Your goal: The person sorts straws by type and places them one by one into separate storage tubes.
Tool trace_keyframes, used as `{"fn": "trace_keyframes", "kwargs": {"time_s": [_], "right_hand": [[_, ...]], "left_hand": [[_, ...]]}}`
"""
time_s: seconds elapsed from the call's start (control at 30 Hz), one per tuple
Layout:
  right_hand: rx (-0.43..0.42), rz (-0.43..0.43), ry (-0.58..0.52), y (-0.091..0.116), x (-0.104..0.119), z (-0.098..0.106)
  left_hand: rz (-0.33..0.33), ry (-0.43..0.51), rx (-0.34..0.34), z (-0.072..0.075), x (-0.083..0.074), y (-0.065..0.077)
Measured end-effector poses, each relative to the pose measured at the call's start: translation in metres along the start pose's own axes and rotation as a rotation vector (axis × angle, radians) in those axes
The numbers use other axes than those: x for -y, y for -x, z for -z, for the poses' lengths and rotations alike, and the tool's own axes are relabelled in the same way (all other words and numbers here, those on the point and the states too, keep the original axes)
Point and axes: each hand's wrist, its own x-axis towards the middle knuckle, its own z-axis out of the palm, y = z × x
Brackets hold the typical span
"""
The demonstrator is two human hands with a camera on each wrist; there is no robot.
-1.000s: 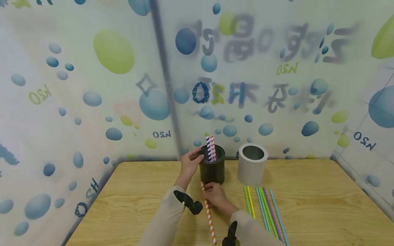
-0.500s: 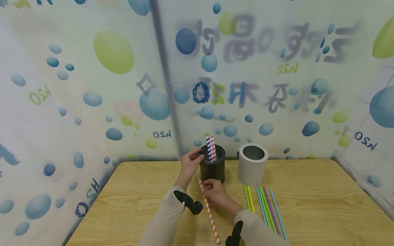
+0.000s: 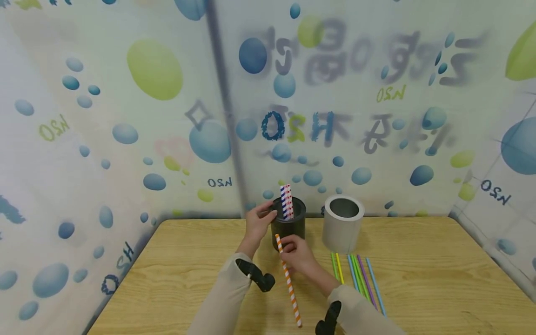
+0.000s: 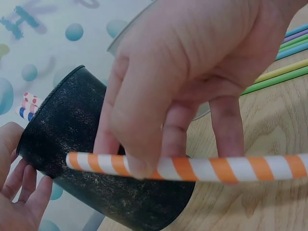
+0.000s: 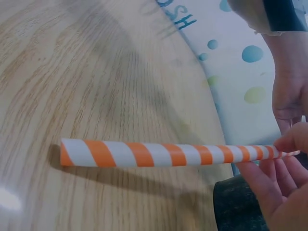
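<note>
An orange-and-white striped paper straw (image 3: pixel 289 284) slants in front of the black cup (image 3: pixel 289 232). My right hand (image 3: pixel 299 256) pinches it near its upper end, which lies in front of the cup's wall. Below the hand, the straw's long part runs toward the table's near side; its shadow shows in the right wrist view. My left hand (image 3: pixel 257 225) holds the cup's left side at the rim, thumb and fingers against it. Several patterned paper straws (image 3: pixel 286 202), blue-striped and red-dotted among them, stand upright inside the cup. Their lower ends are hidden.
A light grey cup (image 3: pixel 341 232) stands to the right of the black one. In front of it, several plain straws (image 3: pixel 362 279) in green, yellow, blue and purple lie on the wooden table (image 3: pixel 439 279). A printed wall sheet (image 3: pixel 360 135) rises behind the table's back edge.
My right hand has raised the orange-striped straw, so its upper end now overlaps the black cup's lower wall. My left hand has stayed at the rim.
</note>
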Motion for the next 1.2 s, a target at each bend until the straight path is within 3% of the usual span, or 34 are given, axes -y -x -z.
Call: {"fn": "trace_keyframes", "kwargs": {"time_s": [0.33, 0.63, 0.87, 1.2], "right_hand": [[-0.057, 0.065, -0.035, 0.004, 0.009, 0.01], [-0.095, 0.114, -0.083, 0.004, 0.029, 0.028], [-0.179, 0.24, -0.016, -0.006, 0.04, 0.043], [-0.177, 0.233, 0.052, -0.02, 0.053, 0.056]], "left_hand": [[0.029, 0.003, -0.024, -0.001, 0.006, -0.004], [0.025, 0.01, -0.024, -0.002, 0.006, -0.004], [0.048, 0.001, -0.031, -0.002, 0.007, -0.005], [0.039, -0.007, -0.025, -0.002, 0.006, -0.004]]}}
